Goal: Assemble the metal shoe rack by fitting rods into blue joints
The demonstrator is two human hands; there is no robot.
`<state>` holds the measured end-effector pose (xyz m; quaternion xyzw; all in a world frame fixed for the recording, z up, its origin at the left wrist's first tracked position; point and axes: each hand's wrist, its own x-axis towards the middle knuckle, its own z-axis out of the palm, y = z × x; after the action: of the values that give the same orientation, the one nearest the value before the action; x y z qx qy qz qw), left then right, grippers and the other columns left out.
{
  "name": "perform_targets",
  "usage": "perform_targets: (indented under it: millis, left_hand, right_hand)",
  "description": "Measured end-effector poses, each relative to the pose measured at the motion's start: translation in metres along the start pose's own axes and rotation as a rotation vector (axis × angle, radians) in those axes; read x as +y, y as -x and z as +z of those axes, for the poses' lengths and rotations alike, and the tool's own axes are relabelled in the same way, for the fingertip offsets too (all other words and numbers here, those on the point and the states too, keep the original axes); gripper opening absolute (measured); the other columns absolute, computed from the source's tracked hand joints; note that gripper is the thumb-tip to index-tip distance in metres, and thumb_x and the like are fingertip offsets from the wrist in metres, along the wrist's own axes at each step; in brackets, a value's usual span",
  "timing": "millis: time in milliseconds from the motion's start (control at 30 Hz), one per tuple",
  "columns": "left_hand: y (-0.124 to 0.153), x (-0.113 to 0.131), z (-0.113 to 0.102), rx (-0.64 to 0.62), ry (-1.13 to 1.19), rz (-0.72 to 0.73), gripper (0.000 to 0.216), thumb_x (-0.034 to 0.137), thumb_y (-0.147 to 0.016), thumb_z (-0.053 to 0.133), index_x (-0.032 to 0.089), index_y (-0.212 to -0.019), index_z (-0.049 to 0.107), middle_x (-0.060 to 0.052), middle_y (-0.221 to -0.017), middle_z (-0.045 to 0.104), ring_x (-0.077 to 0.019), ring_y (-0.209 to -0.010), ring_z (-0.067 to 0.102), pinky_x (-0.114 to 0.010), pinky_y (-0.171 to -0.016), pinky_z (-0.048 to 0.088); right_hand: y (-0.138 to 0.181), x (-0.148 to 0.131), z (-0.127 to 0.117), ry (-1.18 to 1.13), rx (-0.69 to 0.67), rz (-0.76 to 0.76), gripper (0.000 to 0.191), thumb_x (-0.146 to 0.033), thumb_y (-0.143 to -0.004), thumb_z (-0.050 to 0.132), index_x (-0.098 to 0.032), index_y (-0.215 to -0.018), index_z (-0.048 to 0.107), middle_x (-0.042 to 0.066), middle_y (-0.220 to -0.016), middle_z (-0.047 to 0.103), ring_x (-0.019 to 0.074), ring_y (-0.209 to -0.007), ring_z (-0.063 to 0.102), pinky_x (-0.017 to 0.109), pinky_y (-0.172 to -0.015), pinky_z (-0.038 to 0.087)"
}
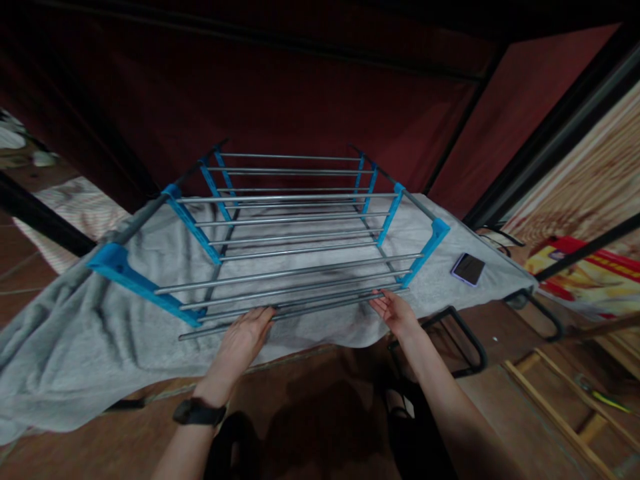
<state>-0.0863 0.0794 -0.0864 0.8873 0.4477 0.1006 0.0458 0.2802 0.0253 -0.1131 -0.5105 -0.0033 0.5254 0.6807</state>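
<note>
Two hands reach forward, with one black wristband (199, 412) on the left wrist. The left hand (245, 333) lies palm down with its fingers stretched flat over the nearest rods. The right hand (393, 308) is open, its loose fingers touching the same rods; neither hand grips.

One metal rack (300, 227) lies on a grey blanket (75, 340). Its side poles run near to far and its rods run left to right. Each side shows at least three blue brackets (135, 277). One phone (469, 269) lies to the right.

No legible text, label, brand or number anywhere; red-yellow poster (595, 267) print too blurred to read
</note>
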Motion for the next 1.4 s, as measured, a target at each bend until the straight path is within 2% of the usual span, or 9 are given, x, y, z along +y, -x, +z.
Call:
perform_targets:
  millis: [200,300,600,900,1167,1400]
  left_hand:
    - [0.005,0.012,0.001,0.065,-0.038,0.013,0.030,0.026,-0.098,0.036,0.021,-0.117,0.059,-0.008,-0.108,0.069,-0.0246,-0.101,0.063,-0.043,-0.094,0.044]
    - [0.006,0.020,-0.003,0.094,-0.004,0.012,0.028,0.027,-0.098,0.039,0.019,-0.119,0.055,-0.009,-0.110,0.068,-0.0235,-0.102,0.062,-0.041,-0.093,0.043]
    - [0.001,0.028,-0.009,0.057,-0.041,0.031,0.018,0.023,-0.096,0.044,0.023,-0.105,0.060,-0.005,-0.098,0.064,-0.0202,-0.093,0.060,-0.034,-0.084,0.042]
    - [0.005,0.030,-0.002,0.031,-0.074,0.041,0.026,0.018,-0.097,0.039,0.022,-0.116,0.057,-0.005,-0.102,0.065,-0.0205,-0.095,0.060,-0.035,-0.088,0.041]
    - [0.003,0.029,-0.002,-0.007,-0.015,0.023,0.020,0.022,-0.096,0.043,0.020,-0.110,0.057,-0.007,-0.099,0.065,-0.0202,-0.093,0.060,-0.034,-0.084,0.043]
    - [0.003,0.034,-0.009,-0.006,-0.076,0.061,0.027,0.012,-0.093,0.041,0.022,-0.111,0.058,-0.006,-0.096,0.063,-0.0198,-0.091,0.059,-0.035,-0.086,0.043]
  right_hand:
    - [0.001,-0.007,-0.005,0.001,0.010,0.006,0.016,-0.007,-0.086,0.050,-0.018,-0.078,0.059,0.003,-0.069,0.071,0.0128,-0.063,0.068,0.027,-0.068,0.062]
    - [0.002,-0.010,-0.008,0.008,0.013,0.003,0.017,-0.007,-0.087,0.050,-0.018,-0.078,0.059,0.003,-0.070,0.070,0.0122,-0.064,0.068,0.026,-0.068,0.062]
    - [-0.001,-0.017,-0.015,0.053,0.047,0.012,0.019,-0.005,-0.087,0.047,-0.017,-0.076,0.059,0.003,-0.071,0.069,0.0126,-0.066,0.068,0.027,-0.068,0.062]
    - [0.000,-0.021,-0.014,0.073,0.050,0.013,0.021,-0.007,-0.088,0.045,-0.017,-0.076,0.059,0.004,-0.073,0.069,0.0128,-0.069,0.068,0.028,-0.067,0.062]
    - [0.000,-0.020,-0.015,0.084,0.047,-0.008,0.017,-0.008,-0.087,0.049,-0.017,-0.078,0.059,0.003,-0.076,0.068,0.0121,-0.071,0.068,0.027,-0.069,0.062]
    - [-0.003,-0.024,-0.018,0.083,0.049,-0.005,0.017,-0.008,-0.085,0.048,-0.019,-0.077,0.058,0.004,-0.078,0.068,0.0136,-0.075,0.068,0.029,-0.070,0.063]
